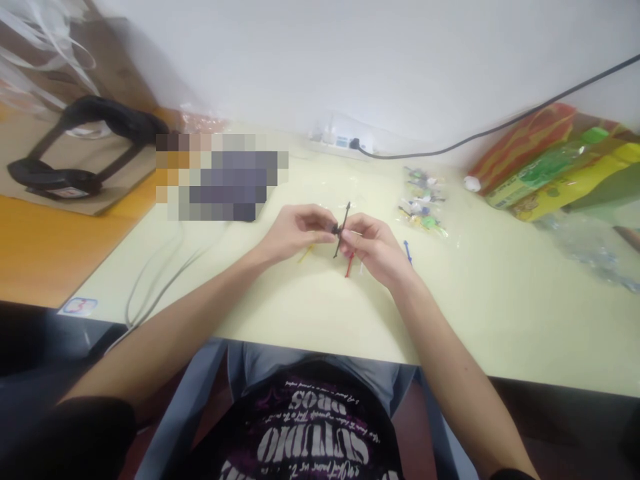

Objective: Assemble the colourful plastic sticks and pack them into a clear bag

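Between my hands, above the table, is a small black plastic piece (347,215) with a long thin bar, held tilted. The fingertips of my left hand (299,231) pinch a dark knob at its middle. My right hand (371,241) closes on the same piece from the other side, thumb and forefinger on the bar. Beneath the hands lie a red stick-like piece (349,265), a yellow one (305,253) and a white one, partly covered. A blue piece (408,252) rests just right of my right hand.
Clear bags of small coloured parts (424,200) lie behind to the right. A green-capped bottle (545,167) and bright packaging stand far right. A power strip (340,139) with a black cable sits at the wall. At left are pale cables (165,290) and a black padded frame (75,147).
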`<state>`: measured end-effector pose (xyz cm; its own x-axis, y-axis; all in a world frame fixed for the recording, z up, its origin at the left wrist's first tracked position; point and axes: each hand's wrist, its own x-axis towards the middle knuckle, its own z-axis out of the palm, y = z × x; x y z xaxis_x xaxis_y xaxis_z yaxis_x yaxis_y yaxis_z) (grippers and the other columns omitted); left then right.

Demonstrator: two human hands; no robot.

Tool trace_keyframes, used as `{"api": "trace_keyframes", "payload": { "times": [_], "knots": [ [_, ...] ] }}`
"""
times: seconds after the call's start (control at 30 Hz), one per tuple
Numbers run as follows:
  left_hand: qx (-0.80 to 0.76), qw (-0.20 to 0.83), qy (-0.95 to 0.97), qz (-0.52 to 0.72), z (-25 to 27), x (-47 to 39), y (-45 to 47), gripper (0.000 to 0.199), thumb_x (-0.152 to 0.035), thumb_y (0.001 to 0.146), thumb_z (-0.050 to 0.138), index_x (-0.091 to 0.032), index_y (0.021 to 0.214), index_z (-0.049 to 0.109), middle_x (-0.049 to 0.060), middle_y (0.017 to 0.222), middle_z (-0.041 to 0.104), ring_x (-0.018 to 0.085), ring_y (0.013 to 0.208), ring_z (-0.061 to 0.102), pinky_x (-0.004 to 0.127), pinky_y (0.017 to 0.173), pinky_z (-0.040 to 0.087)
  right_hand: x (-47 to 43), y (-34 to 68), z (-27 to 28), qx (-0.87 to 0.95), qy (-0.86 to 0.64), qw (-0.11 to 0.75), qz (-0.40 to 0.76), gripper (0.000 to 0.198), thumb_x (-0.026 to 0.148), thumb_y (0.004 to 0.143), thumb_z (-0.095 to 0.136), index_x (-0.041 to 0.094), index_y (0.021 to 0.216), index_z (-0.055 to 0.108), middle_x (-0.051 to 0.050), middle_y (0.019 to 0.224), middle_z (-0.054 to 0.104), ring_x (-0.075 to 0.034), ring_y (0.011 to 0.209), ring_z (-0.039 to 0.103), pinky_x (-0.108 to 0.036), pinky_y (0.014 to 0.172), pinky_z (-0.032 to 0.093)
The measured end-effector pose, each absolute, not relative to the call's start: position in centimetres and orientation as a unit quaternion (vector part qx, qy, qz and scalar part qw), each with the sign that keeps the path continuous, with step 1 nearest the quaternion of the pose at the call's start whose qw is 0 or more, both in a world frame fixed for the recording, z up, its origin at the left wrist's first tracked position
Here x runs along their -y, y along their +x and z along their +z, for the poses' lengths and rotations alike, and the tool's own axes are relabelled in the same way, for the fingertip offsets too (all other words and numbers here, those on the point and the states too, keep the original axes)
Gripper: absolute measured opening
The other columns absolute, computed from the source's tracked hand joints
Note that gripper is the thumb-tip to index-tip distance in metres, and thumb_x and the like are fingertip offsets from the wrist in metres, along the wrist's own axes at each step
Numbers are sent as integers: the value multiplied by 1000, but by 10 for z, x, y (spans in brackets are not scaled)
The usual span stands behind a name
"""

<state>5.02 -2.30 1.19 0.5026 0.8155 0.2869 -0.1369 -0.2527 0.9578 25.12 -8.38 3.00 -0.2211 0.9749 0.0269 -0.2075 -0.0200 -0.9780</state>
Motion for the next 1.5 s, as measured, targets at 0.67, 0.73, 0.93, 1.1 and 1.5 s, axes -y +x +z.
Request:
{"api": "trace_keyframes", "payload": {
  "times": [0.67, 0.73, 0.93, 1.1, 1.5],
  "knots": [
    [-240, 557, 668, 431, 10, 21, 50, 35, -29, 68, 96, -15, 94, 78, 8, 91, 77, 17, 83, 72, 29, 79, 58, 83, 251, 29, 478, -363, 503, 622, 34, 41, 74, 91, 19, 84, 68, 2, 74, 66, -12, 65, 60, -28, 65, 46],
    [-241, 555, 669, 431, 10, 21, 49, 35, -30, 68, 96, -15, 94, 78, 8, 91, 77, 18, 83, 72, 29, 79, 58, 83, 251, 29, 477, -363, 502, 623, 34, 41, 74, 91, 19, 85, 68, 2, 74, 66, -12, 65, 60, -28, 65, 46],
    [-244, 555, 669, 430, 9, 21, 49, 36, -31, 67, 96, -15, 94, 79, 8, 91, 77, 18, 83, 72, 30, 79, 58, 83, 252, 28, 477, -355, 504, 627, 32, 40, 75, 91, 19, 85, 69, 2, 74, 66, -12, 65, 60, -27, 65, 46],
    [-247, 551, 671, 430, 9, 20, 49, 37, -33, 67, 97, -15, 94, 78, 8, 92, 77, 19, 83, 72, 30, 79, 59, 83, 252, 29, 475, -356, 499, 631, 31, 39, 74, 91, 19, 84, 69, 2, 74, 66, -12, 65, 60, -27, 65, 46],
    [-247, 554, 670, 427, 9, 19, 50, 36, -32, 67, 96, -16, 94, 78, 8, 91, 77, 18, 83, 73, 30, 79, 59, 83, 252, 30, 476, -364, 492, 631, 33, 41, 73, 91, 20, 84, 69, 2, 74, 66, -12, 65, 60, -28, 65, 45]
  ]
}}
